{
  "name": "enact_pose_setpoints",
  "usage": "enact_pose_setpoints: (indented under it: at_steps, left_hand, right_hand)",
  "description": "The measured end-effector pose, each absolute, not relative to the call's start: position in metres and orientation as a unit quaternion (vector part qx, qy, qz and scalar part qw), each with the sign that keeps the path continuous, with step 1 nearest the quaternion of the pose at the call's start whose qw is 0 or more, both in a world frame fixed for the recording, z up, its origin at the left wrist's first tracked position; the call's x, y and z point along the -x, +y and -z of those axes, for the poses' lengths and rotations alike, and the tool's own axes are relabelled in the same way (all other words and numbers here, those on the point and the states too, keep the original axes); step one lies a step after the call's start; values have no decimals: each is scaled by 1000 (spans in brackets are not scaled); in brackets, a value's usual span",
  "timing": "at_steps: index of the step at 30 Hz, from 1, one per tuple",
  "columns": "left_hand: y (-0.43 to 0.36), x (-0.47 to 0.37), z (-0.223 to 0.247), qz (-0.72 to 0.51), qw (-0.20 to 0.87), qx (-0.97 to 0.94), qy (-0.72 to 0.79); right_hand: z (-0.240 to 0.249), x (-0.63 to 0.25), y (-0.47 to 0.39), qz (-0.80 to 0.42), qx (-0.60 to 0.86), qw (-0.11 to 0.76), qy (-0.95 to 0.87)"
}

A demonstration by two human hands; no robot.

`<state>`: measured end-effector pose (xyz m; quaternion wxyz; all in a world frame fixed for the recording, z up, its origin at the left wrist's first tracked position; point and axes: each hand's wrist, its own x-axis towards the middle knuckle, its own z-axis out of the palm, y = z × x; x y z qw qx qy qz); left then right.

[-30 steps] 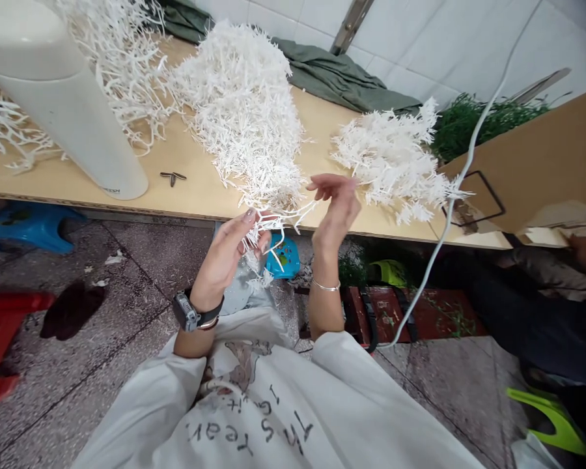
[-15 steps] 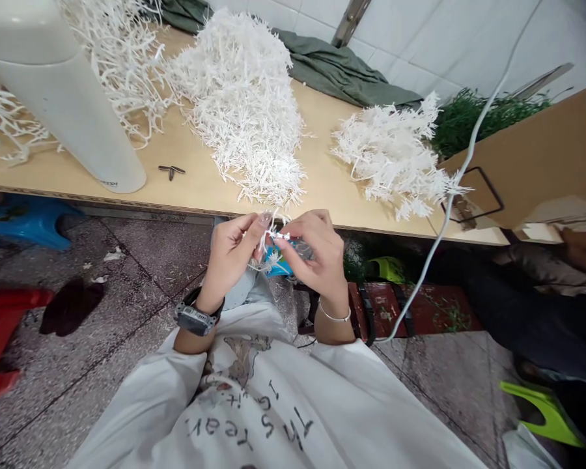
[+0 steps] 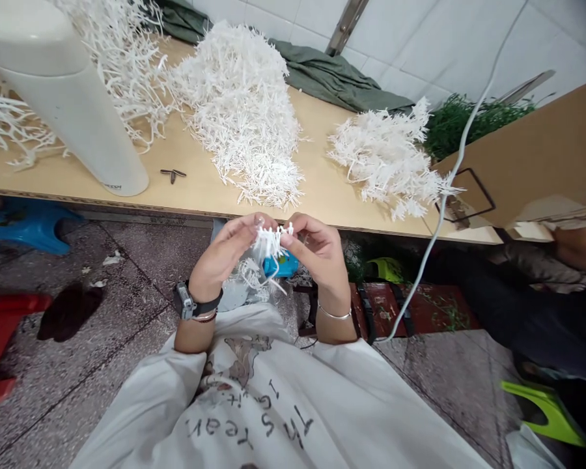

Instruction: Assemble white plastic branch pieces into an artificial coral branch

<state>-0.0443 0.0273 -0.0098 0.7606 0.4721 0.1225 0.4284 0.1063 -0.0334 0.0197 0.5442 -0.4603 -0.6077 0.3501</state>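
Between my two hands, just past the table's front edge, is a white branched plastic-looking sprig (image 3: 269, 242) with small knobbed ends along its top. My left hand (image 3: 227, 251) pinches its left side, a watch on that wrist. On the other side, my right hand (image 3: 317, 251) grips it between thumb and fingers. Loose white strands hang below the fingers. Beyond my hands lies a big heap of white sprigs (image 3: 251, 117) on the table (image 3: 195, 189). A smaller white bunch (image 3: 385, 156) rests to the right.
A white bottle (image 3: 78, 111) stands at left, beside long white strands (image 3: 122, 71). Dark seeds (image 3: 172, 175) lie near it. A white cable (image 3: 449, 195) hangs down at right, before a cardboard box (image 3: 532, 156). Blue (image 3: 29, 225) and red (image 3: 4, 332) stools stand on the floor.
The sprig has turned in my hands, so its knobbed ends now line up along the top. My left hand has shifted slightly left, and its wrist has rotated.
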Motion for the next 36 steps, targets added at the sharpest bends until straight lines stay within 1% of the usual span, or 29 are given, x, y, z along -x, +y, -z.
enact_pose_setpoints:
  at_steps: [2, 4, 7, 9, 11, 16, 20, 23, 25, 27, 33, 35, 36]
  left_hand:
    - [24, 45, 6, -420, 775, -455, 127]
    - [19, 45, 0, -437, 763, -456, 138]
    - [10, 41, -6, -505, 685, -492, 187]
    - [5, 37, -7, -552, 620, -511, 224]
    - [1, 31, -6, -596, 579, -504, 236]
    - [-3, 17, 1, -681, 548, -446, 191]
    - [-2, 13, 2, -740, 534, -386, 137]
    - [-1, 16, 0, -755, 534, -363, 113]
    - [0, 18, 0, -771, 515, -360, 101]
    - [2, 19, 1, -794, 474, -371, 85]
    - [10, 20, 11, -826, 308, -460, 103]
    - [11, 21, 10, -823, 300, -470, 107]
    - [11, 22, 9, -816, 329, -463, 106]
  right_hand:
    - [-20, -105, -34, -362, 454, 547, -603]
    - [-21, -102, -35, -372, 455, 550, -593]
    - [-20, -95, -39, -355, 480, 551, -583]
    - [-19, -89, -41, -325, 499, 548, -588]
    - [-16, -84, -41, -287, 513, 536, -606]
    - [-10, -77, -38, -228, 504, 501, -665]
    - [-8, -69, -39, -126, 480, 477, -725]
    - [-5, -59, -44, -75, 484, 493, -720]
    - [-4, -51, -49, -87, 494, 518, -693]
    - [-4, -45, -53, -127, 507, 544, -657]
    - [1, -36, -57, -234, 518, 592, -571]
    - [2, -36, -56, -255, 509, 603, -559]
    - [2, -37, -56, -260, 506, 605, -557]
